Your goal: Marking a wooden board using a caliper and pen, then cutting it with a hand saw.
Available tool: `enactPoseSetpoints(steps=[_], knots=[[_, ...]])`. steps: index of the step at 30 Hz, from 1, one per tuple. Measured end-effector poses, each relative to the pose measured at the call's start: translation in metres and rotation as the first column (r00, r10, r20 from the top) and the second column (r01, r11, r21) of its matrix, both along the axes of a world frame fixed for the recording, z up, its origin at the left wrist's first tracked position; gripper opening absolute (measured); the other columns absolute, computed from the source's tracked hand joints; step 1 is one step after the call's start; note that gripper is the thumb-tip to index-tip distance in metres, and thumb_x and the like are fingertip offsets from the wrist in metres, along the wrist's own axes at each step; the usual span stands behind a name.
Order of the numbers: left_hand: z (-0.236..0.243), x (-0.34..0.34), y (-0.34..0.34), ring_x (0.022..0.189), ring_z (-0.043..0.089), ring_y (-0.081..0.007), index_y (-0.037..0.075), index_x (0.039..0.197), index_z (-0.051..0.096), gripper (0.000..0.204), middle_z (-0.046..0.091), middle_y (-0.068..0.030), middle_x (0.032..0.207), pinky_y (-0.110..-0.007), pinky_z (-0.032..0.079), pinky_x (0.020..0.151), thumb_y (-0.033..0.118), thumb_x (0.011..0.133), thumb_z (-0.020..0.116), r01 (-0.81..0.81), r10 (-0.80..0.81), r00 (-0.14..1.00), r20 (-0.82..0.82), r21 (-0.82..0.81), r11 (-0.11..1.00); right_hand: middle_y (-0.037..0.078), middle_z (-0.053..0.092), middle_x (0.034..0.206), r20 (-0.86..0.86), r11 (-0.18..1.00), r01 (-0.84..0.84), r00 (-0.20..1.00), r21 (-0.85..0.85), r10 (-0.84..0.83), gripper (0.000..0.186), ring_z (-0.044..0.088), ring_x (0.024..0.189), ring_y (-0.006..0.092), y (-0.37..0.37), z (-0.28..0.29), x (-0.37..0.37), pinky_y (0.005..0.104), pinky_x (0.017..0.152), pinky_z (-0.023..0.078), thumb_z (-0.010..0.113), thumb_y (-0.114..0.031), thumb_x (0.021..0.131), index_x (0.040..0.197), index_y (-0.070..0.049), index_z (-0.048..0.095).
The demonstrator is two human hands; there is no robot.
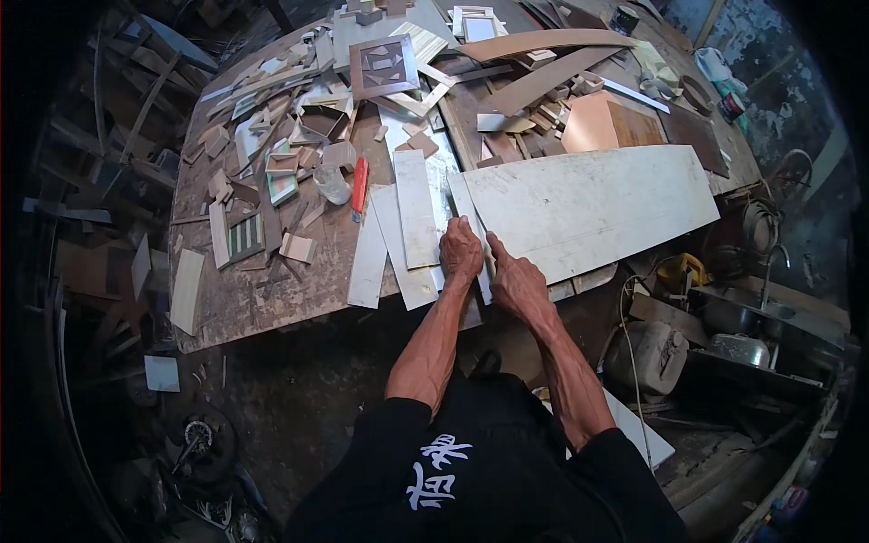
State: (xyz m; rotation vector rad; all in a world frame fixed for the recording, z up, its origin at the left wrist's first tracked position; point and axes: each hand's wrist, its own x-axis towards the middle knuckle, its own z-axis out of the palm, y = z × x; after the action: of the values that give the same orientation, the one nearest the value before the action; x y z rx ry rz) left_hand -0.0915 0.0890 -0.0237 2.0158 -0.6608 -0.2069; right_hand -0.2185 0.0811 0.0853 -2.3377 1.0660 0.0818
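Observation:
My left hand (462, 246) is closed in a fist over a narrow white strip (465, 201); whatever its fingers hold is hidden. Close beside it, my right hand (520, 282) has its index finger extended along the strip's right edge and the other fingers curled under, their contents out of sight. A long whitish board (597, 204) with a curved far edge lies just right of the strip, reaching past the table's near edge. To the left lie a white rectangular board (416, 208) and a red-handled cutter (360, 186).
Wood offcuts and small frames cover the left of the worn table (272, 312). A square patterned frame (385, 67) and curved brown panels (548, 41) lie at the back. Right of me stand a plastic jerrycan (644, 357) and a metal sink (729, 317).

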Motion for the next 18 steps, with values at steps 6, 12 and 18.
enactPoseSetpoints(steps=[6, 12, 18], knots=[[-0.001, 0.011, 0.012, 0.076, 0.057, -0.0465, 0.001, 0.083, 0.054, 0.034, 0.060, -0.0263, 0.076, -0.054, 0.042, 0.067, 0.027, 0.097, 0.037, 0.000, 0.000, 1.000, -0.029, -0.005, 1.000, 0.027, 0.061, 0.068, -0.068, 0.996, -0.013, 0.998, 0.083, 0.019, 0.066, 0.062, 0.070, 0.0431, 0.026, 0.013, -0.024, 0.0511, 0.067, 0.048, 0.045, -0.011, 0.083, 0.146, -0.018, 0.025], [-0.004, 0.006, 0.003, 0.074, 0.056, -0.0468, 0.000, 0.082, 0.054, 0.033, 0.059, -0.0265, 0.074, -0.053, 0.042, 0.065, 0.024, 0.097, 0.037, 0.034, -0.032, 0.999, 0.033, -0.074, 0.997, 0.028, 0.061, 0.071, -0.070, 0.998, 0.022, 0.997, 0.058, -0.018, 0.068, 0.063, 0.071, 0.0433, -0.004, -0.002, 0.008, 0.0503, 0.068, 0.048, 0.046, -0.012, 0.081, 0.146, -0.020, 0.025], [-0.009, 0.015, 0.017, 0.074, 0.057, -0.0469, 0.000, 0.082, 0.055, 0.033, 0.059, -0.0264, 0.075, -0.053, 0.042, 0.065, 0.025, 0.096, 0.038, 0.029, -0.027, 0.999, 0.023, -0.088, 0.996, 0.030, 0.062, 0.077, -0.102, 0.995, -0.003, 0.995, 0.096, 0.013, 0.067, 0.062, 0.076, 0.0447, 0.026, 0.008, -0.013, 0.0512, 0.070, 0.049, 0.047, -0.012, 0.081, 0.144, -0.018, 0.028]])
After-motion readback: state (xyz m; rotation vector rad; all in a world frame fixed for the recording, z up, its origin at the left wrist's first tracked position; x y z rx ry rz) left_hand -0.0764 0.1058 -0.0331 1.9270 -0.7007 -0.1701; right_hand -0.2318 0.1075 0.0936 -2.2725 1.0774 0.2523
